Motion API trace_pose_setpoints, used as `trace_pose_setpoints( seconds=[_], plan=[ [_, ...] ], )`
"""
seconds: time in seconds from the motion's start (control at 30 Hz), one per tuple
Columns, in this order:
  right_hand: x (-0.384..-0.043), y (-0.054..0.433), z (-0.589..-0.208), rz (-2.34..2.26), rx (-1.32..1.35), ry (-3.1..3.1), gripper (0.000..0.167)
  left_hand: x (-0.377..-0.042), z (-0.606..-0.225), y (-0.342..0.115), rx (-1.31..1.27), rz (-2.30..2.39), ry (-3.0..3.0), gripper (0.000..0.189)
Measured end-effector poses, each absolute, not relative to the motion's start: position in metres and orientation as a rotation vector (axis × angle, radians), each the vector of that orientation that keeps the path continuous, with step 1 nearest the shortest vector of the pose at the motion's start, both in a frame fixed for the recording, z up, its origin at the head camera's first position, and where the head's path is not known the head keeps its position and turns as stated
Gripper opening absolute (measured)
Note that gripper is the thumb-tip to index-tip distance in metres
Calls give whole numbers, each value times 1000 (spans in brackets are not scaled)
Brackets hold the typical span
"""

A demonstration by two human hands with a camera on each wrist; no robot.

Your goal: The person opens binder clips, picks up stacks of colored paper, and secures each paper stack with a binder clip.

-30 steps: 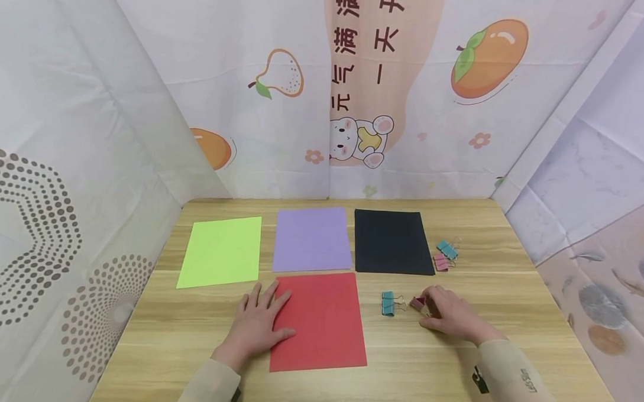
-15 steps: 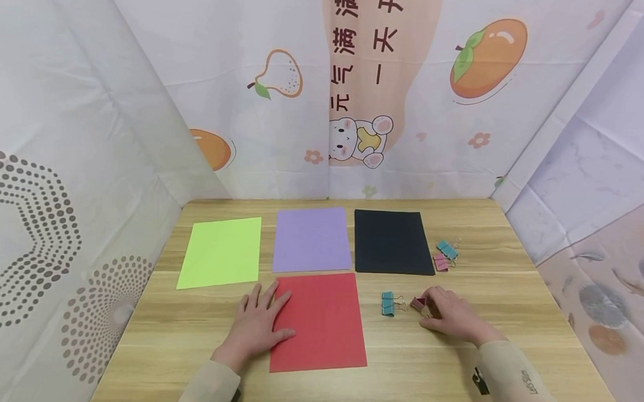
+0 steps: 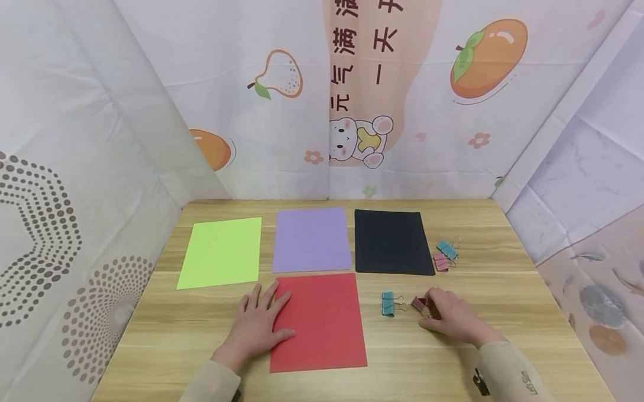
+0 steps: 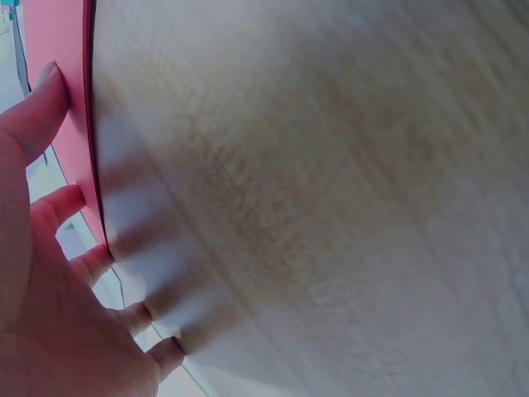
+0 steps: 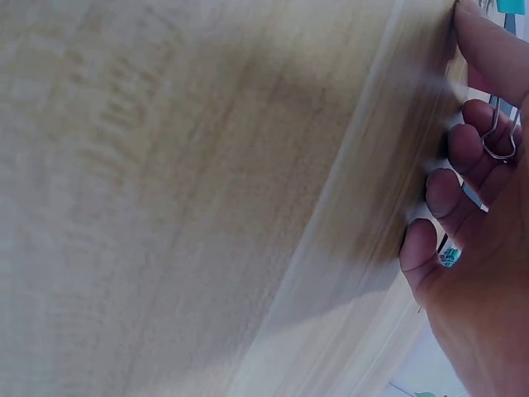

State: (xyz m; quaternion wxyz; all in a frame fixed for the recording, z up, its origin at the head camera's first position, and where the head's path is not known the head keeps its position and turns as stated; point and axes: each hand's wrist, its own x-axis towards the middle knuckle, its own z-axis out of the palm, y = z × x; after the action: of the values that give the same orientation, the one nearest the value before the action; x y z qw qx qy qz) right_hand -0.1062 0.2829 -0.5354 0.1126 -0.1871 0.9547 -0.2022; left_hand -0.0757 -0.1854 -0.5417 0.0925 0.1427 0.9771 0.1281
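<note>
My left hand (image 3: 255, 326) rests with spread fingers across the left edge of the red paper (image 3: 325, 325) stack. In the left wrist view, its thumb (image 4: 45, 107) lies against the red paper and the other fingertips reach down around its edge. At the right, my right hand (image 3: 451, 317) holds a dark pink binder clip (image 3: 419, 303) between thumb and curled fingers, low at the tabletop. The wire handle (image 5: 498, 136) of that clip shows inside the hand in the right wrist view. Between the clip and the red paper lies a teal binder clip (image 3: 388, 304).
Behind the red paper stand lime green (image 3: 221, 252), purple (image 3: 312, 239) and black (image 3: 394, 242) square sheets in a row. Another teal clip (image 3: 447, 250) and a pink clip (image 3: 441, 263) lie right of the black sheets. Printed curtains (image 3: 292, 135) surround the wooden table (image 3: 401, 375).
My right hand and the dark pink clip have shifted very slightly. The left hand and the papers stay in place.
</note>
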Motion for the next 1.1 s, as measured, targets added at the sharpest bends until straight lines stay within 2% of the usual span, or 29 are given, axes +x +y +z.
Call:
trace_pose_setpoints(
  seconds=[1.1],
  plan=[
    [-100,279,-538,-556,-465,2839,37,-75,-539,-185,426,374,2899,83]
  ],
)
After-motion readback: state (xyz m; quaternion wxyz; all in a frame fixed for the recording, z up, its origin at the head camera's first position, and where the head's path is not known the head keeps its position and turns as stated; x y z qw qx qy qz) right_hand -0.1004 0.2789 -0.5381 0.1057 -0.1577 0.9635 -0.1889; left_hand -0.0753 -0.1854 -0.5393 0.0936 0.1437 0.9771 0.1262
